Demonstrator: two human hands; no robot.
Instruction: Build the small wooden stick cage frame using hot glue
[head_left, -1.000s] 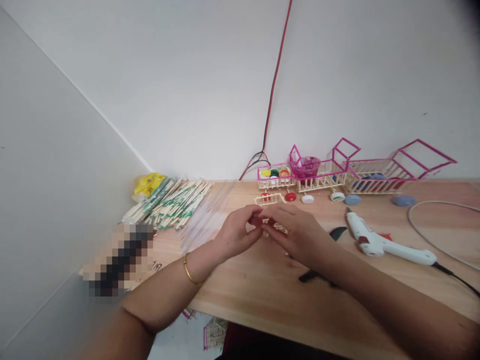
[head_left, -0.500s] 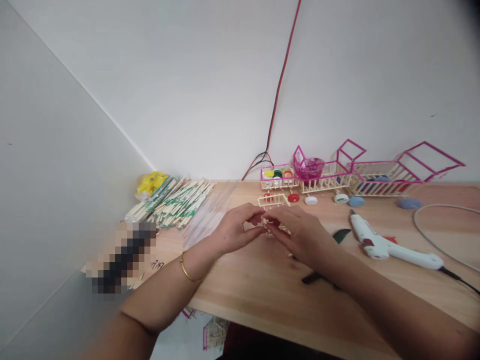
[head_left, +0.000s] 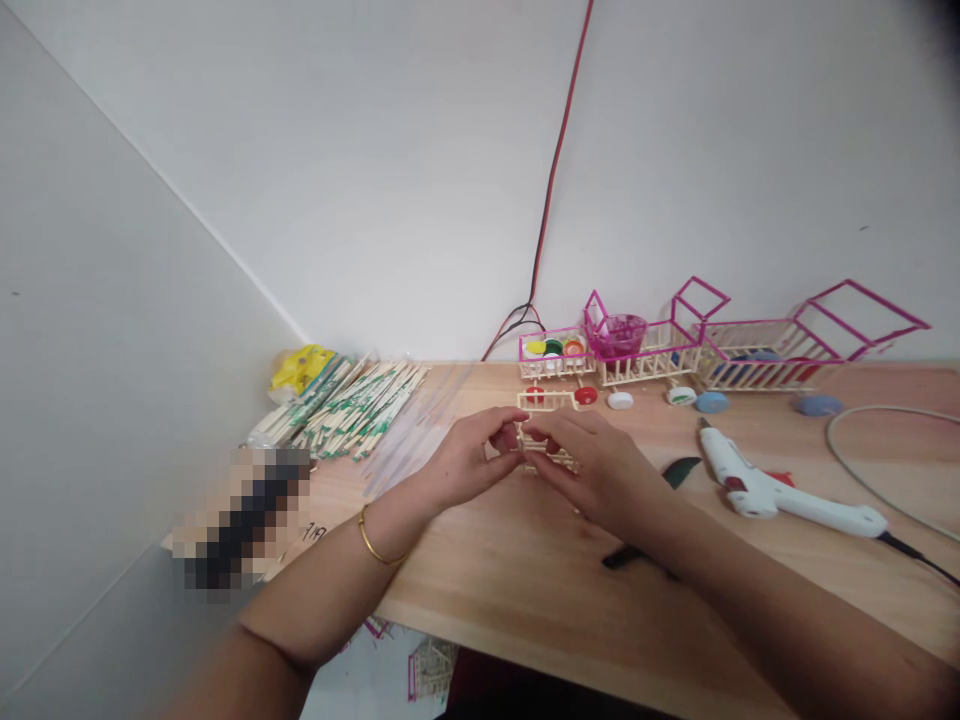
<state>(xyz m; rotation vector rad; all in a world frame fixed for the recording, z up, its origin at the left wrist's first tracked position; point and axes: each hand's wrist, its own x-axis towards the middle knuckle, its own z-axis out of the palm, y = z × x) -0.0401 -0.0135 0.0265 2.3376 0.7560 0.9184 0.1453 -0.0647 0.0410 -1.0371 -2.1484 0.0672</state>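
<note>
My left hand (head_left: 471, 460) and my right hand (head_left: 592, 463) meet over the middle of the wooden table (head_left: 540, 570), fingertips pinched together. Between them sits a small frame of pale sticks (head_left: 546, 456) with a bit of red at the fingertips. Both hands grip this stick frame, which my fingers mostly hide. A gold bangle (head_left: 370, 539) circles my left wrist.
Wrapped chopsticks (head_left: 352, 408) and a yellow bag (head_left: 300, 366) lie at the left. Pink-and-stick carts (head_left: 645, 350) with bottle caps (head_left: 621, 400) line the wall. A white glue gun (head_left: 780, 488) and black scissors (head_left: 660, 510) lie to the right. A red and black cable (head_left: 551, 170) hangs down the wall.
Both hands stay pinched on the stick frame with only small finger shifts. The view has shifted slightly.
</note>
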